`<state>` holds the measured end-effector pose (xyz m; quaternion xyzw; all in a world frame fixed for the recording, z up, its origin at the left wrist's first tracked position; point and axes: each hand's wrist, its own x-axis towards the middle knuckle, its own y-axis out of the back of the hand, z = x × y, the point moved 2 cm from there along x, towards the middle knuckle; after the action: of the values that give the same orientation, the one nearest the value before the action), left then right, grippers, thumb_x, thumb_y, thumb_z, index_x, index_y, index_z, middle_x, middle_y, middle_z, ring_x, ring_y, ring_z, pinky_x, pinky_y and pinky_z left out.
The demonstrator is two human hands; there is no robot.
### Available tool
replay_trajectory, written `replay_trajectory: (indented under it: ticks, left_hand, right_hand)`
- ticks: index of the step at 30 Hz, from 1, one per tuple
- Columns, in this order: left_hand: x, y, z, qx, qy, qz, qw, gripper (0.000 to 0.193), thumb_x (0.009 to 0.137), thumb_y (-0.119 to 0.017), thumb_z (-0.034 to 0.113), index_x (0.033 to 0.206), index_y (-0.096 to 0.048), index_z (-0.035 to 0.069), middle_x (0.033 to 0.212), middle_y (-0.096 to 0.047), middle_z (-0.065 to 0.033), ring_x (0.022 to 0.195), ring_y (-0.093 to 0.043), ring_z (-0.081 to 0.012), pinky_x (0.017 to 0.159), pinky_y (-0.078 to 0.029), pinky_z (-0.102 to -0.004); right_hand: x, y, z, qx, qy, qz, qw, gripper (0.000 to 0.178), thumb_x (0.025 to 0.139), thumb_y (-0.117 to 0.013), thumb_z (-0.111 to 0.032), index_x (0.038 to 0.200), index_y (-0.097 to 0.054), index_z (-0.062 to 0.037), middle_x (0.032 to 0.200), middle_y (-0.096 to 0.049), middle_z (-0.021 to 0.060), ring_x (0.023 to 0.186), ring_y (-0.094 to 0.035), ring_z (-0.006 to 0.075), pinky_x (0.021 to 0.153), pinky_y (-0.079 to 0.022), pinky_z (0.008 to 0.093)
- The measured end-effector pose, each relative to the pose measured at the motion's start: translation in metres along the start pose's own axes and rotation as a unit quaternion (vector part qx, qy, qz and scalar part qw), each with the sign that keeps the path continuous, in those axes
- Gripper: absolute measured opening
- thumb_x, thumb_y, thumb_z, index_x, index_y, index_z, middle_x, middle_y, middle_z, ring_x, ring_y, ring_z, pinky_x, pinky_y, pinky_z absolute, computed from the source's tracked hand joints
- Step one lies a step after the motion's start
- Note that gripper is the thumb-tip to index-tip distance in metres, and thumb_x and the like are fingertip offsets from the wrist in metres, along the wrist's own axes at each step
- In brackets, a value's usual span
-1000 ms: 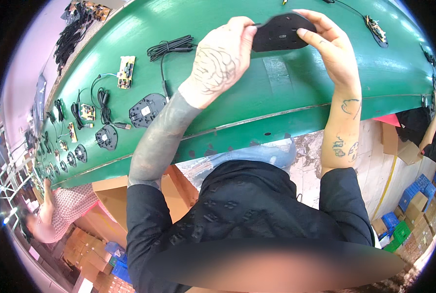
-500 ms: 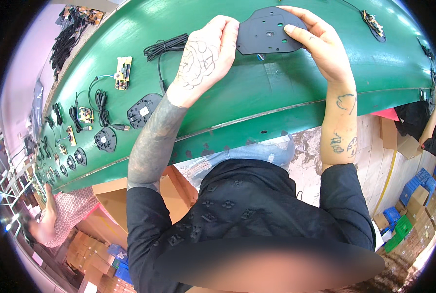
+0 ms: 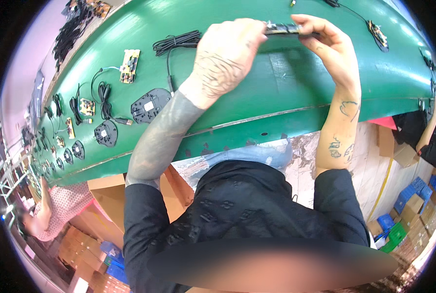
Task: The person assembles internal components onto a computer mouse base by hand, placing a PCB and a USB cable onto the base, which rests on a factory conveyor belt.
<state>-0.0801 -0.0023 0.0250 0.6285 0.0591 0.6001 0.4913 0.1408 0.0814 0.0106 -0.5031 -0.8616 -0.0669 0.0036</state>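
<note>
Over the green belt, my two hands hold a black plastic base plate [image 3: 284, 30] between them, turned nearly edge-on so only a thin dark strip shows. My left hand [image 3: 226, 57] is closed round its left end, the fingertips slightly blurred. At the right end, my right hand [image 3: 329, 48] pinches it between thumb and fingers. Close to my left hand lies a bundled black cable [image 3: 177, 44], its lead running down to a plug beside another black base [image 3: 149, 106]. Farther left rests a yellowish circuit board [image 3: 130, 66] with small parts.
More bases, such as one black base [image 3: 105, 133], and coiled cables [image 3: 104, 103] line the belt [image 3: 257, 93] to the left. A board on a base [image 3: 377, 36] lies at the far right. Co-workers sit at both ends. Cardboard boxes [image 3: 105, 195] and blue crates [image 3: 408, 195] stand below.
The base plate has tipped from showing its flat face to nearly edge-on. My left hand has moved right and turned with it. Items on the belt have shifted slightly right in view.
</note>
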Motion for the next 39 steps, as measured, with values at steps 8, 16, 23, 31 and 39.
replay_trajectory:
  ticks: [8, 16, 23, 31, 39]
  left_hand:
    - [-0.031, -0.006, 0.019, 0.089, -0.027, -0.156, 0.983, 0.033, 0.084, -0.067, 0.015, 0.116, -0.059, 0.009, 0.111, -0.061, -0.0054, 0.101, -0.061, -0.0224, 0.087, -0.047, -0.0357]
    - [-0.093, 0.118, 0.001, 0.046, 0.165, -0.043, 0.984, 0.029, 0.083, -0.074, 0.017, 0.11, -0.066, 0.011, 0.116, -0.063, -0.0068, 0.108, -0.061, -0.0266, 0.091, -0.047, -0.038]
    - [-0.199, 0.198, 0.014, 0.135, 0.372, 0.11, 0.912, 0.022, 0.084, -0.074, 0.009, 0.105, -0.068, 0.006, 0.108, -0.065, -0.011, 0.099, -0.064, -0.0286, 0.087, -0.051, -0.0373]
    - [-0.225, 0.183, 0.022, 0.117, 0.381, 0.158, 0.904, 0.022, 0.08, -0.075, 0.009, 0.102, -0.068, 0.008, 0.105, -0.065, -0.0093, 0.098, -0.063, -0.0274, 0.086, -0.05, -0.0373]
    - [-0.219, 0.175, 0.014, 0.137, 0.342, 0.134, 0.92, 0.021, 0.083, -0.075, 0.006, 0.103, -0.069, 0.006, 0.105, -0.066, -0.011, 0.095, -0.066, -0.0267, 0.083, -0.054, -0.0347]
  right_hand:
    - [-0.011, -0.001, -0.016, -0.425, 0.097, -0.021, 0.9, 0.035, 0.076, -0.056, 0.009, 0.098, -0.073, -0.0107, 0.128, -0.064, 0.0091, 0.112, -0.064, 0.0283, 0.097, -0.05, 0.0354]
    - [-0.091, -0.022, -0.087, -0.199, 0.176, 0.17, 0.949, 0.013, 0.082, -0.07, 0.002, 0.093, -0.069, 0.0064, 0.093, -0.069, 0.0118, 0.087, -0.063, 0.0198, 0.083, -0.05, 0.0307]
    - [-0.118, -0.083, -0.226, -0.016, 0.443, -0.254, 0.86, 0.046, 0.091, -0.063, -0.021, 0.135, -0.049, -0.0185, 0.073, -0.061, -0.0063, 0.053, -0.05, 0.0065, 0.054, -0.04, 0.0229]
    - [-0.117, -0.118, -0.249, -0.105, 0.572, -0.234, 0.779, 0.022, 0.094, -0.055, -0.023, 0.075, -0.055, -0.0107, 0.072, -0.052, -0.0081, 0.057, -0.048, 0.0037, 0.053, -0.04, 0.0198]
    - [-0.096, -0.137, -0.224, 0.026, 0.711, 0.035, 0.702, 0.024, 0.092, -0.057, -0.03, 0.079, -0.056, -0.0102, 0.066, -0.049, -0.0091, 0.051, -0.045, 0.0032, 0.045, -0.038, 0.0224]
